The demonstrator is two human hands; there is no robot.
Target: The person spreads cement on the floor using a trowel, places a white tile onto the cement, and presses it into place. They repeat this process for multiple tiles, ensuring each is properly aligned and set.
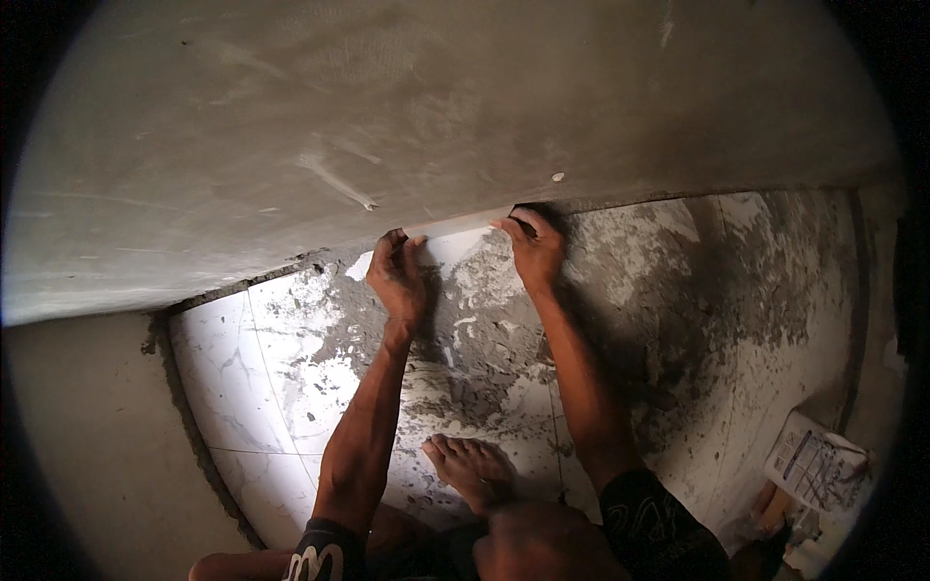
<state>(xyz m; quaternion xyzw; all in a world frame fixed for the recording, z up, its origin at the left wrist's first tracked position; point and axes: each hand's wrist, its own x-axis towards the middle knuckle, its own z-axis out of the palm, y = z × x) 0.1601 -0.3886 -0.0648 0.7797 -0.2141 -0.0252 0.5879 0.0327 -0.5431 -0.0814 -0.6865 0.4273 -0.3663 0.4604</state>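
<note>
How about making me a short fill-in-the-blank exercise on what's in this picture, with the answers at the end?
1. The left hand and the right hand hold a pale strip along the base of the grey ____.
2. Between the forearms, a bare ____ shows its toes.
3. Grey residue covers much of the white-tiled ____.
4. A white package lies toward the picture's lower ____ corner.

Missing words: wall; foot; floor; right.
</note>
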